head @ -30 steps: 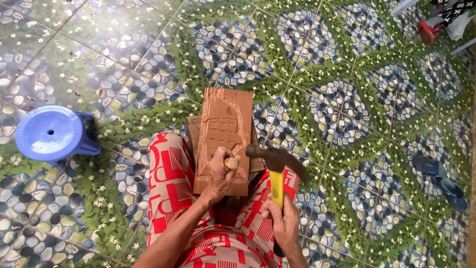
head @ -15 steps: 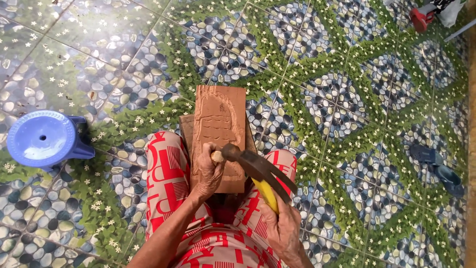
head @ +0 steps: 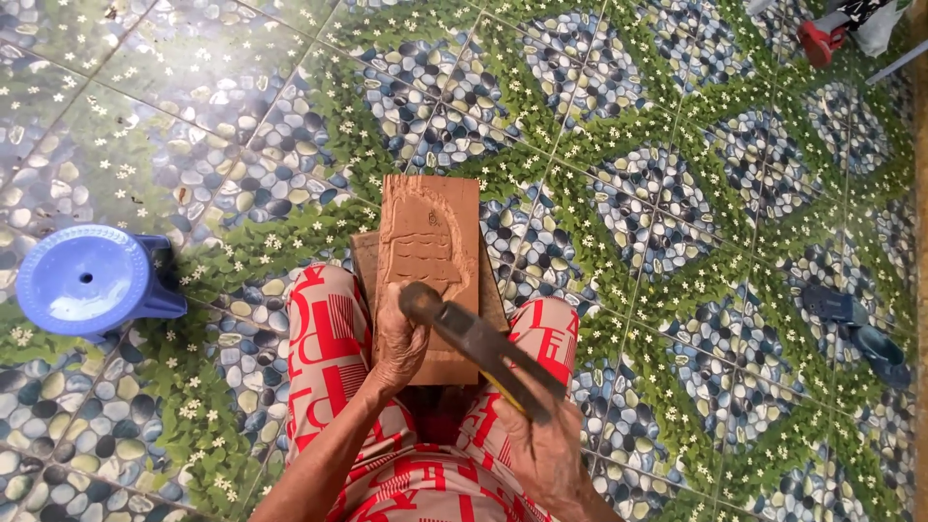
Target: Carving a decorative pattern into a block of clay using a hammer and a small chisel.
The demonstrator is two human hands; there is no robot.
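Under left hand (head: 401, 340), carved board (head: 428, 253)

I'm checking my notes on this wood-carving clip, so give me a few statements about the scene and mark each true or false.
1. The wooden board with a carved relief rests on the person's lap. True.
2. The right hand holds a hammer whose head is over the board. True.
3. The left hand lies flat on the floor. False: it is on the board, closed near the hammer head; whatever it grips is hidden.
4. The blue plastic stool stands to the person's right. False: it stands on the tiled floor to their left.
5. The trousers are plain black. False: they are red and white patterned.
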